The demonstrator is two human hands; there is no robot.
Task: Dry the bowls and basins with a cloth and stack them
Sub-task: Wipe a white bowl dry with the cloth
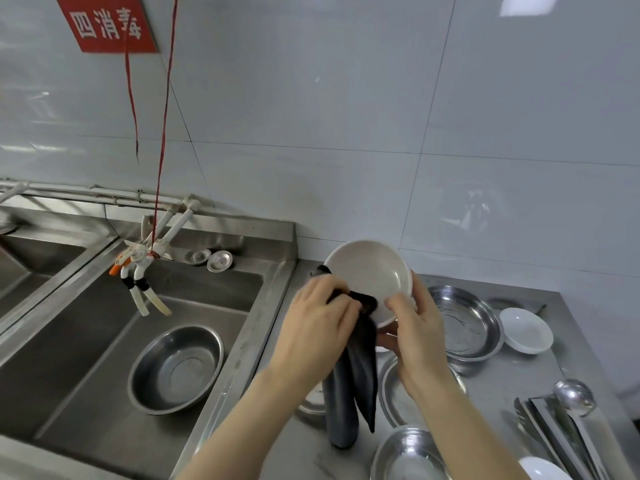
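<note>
I hold a white bowl (369, 273) tilted up above the steel counter, its inside facing me. My right hand (417, 336) grips its lower right rim. My left hand (320, 322) presses a dark grey cloth (356, 375) against the bowl's lower left rim; the cloth hangs down to the counter. A steel basin (176, 367) sits in the sink on the left. On the counter lie a steel basin (465, 322) at the right, another basin (393, 393) partly hidden under my right forearm, and a third basin (407, 455) at the bottom edge. A small white bowl (526, 329) stands further right.
A tap (145, 268) tied with red string hangs over the sink (270, 306). Two sink plugs (207, 258) rest on the sink's back ledge. A ladle (573, 396) and tongs (550, 434) lie at the counter's right. Another white dish (543, 469) shows at the bottom right.
</note>
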